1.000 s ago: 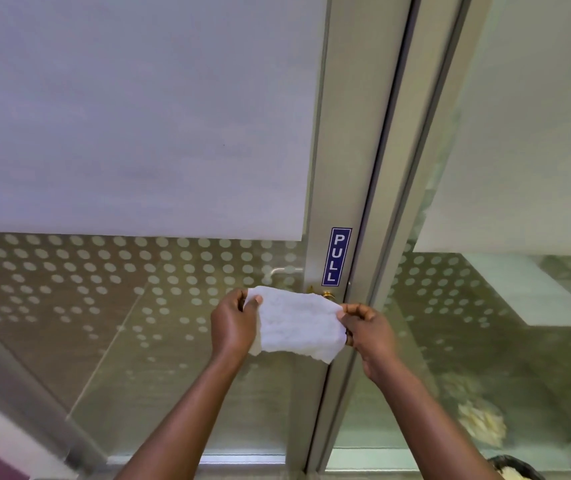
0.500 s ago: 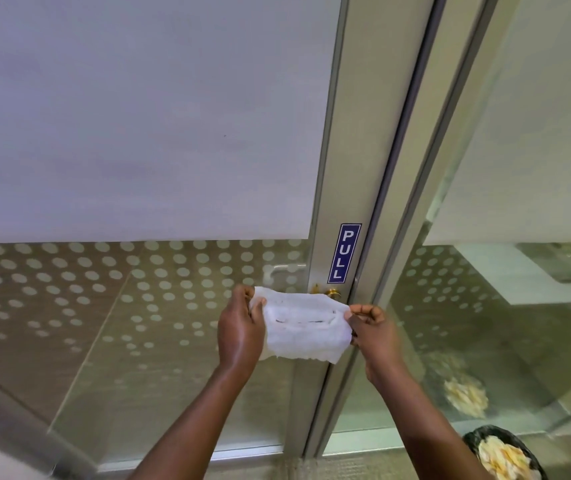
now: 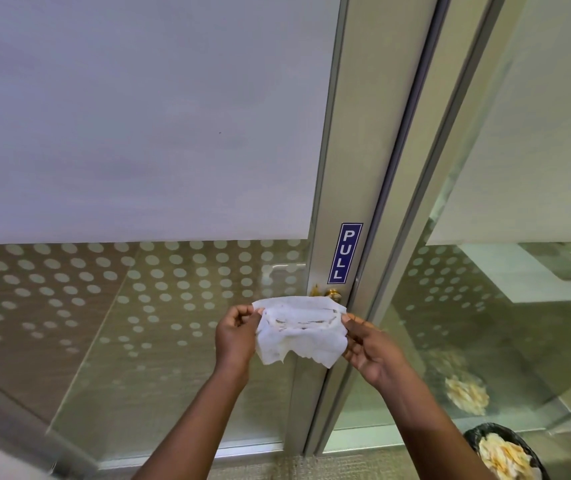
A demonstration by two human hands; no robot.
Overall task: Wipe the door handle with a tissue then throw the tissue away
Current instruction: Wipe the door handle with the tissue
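A white tissue [image 3: 303,329] with brownish dirt streaks is stretched between my two hands in front of a glass door. My left hand [image 3: 236,336] pinches its left edge and my right hand [image 3: 367,346] pinches its right edge. Just above the tissue, a small brass door handle [image 3: 331,294] shows on the door's metal frame [image 3: 349,174], under a blue PULL sign [image 3: 345,253]. The tissue hides whatever part of the handle lies below its top edge. Whether the tissue touches the handle I cannot tell.
A black-lined waste bin [image 3: 504,453] holding crumpled tissues stands on the floor at the lower right. Dotted frosted glass [image 3: 131,306] fills the door's left panel. A second glass pane [image 3: 484,323] with the bin's reflection is to the right.
The tissue has come slightly down and toward me, and dirt streaks now show on it. The view has shifted, bringing more of the bin into sight.
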